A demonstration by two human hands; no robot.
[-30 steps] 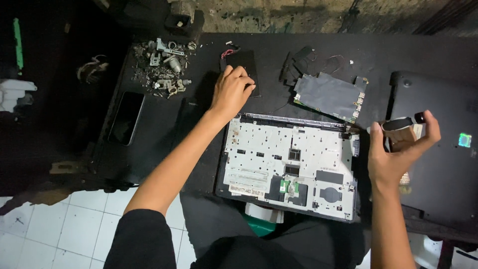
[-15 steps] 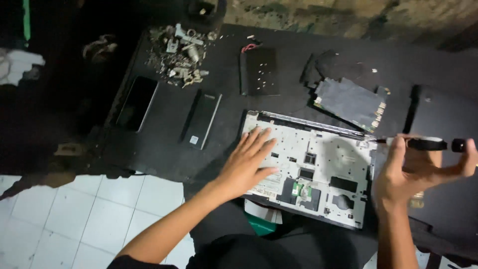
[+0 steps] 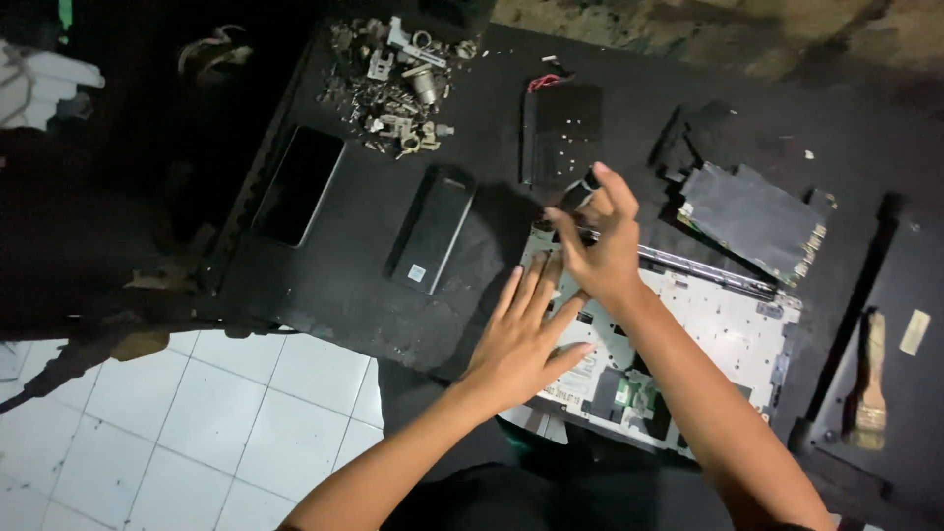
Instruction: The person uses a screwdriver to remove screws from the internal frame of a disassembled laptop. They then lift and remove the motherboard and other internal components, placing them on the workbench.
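Observation:
A silver laptop inner frame [image 3: 728, 334] lies bottom-up on the black table [image 3: 354, 265]. My left hand [image 3: 526, 339] rests flat on its near left part, fingers spread, holding nothing. My right hand [image 3: 600, 241] hovers over the frame's far left corner and grips a dark screwdriver [image 3: 582, 189] with the tip pointing down at that corner. Just beyond my right hand lies a black square part with red wires [image 3: 565, 123].
A heap of small metal parts and screws [image 3: 398, 84] sits at the far left. Two dark phones [image 3: 300, 184] [image 3: 433, 228] lie left of the frame. A circuit board [image 3: 752, 221] lies behind it, a brush [image 3: 867, 379] on a dark laptop cover [image 3: 900, 324] at right. White floor tiles [image 3: 197, 423] below.
My right hand has swung from the right side across to the frame's far left corner with the screwdriver. My left hand stays flat on the frame. The view has shifted right.

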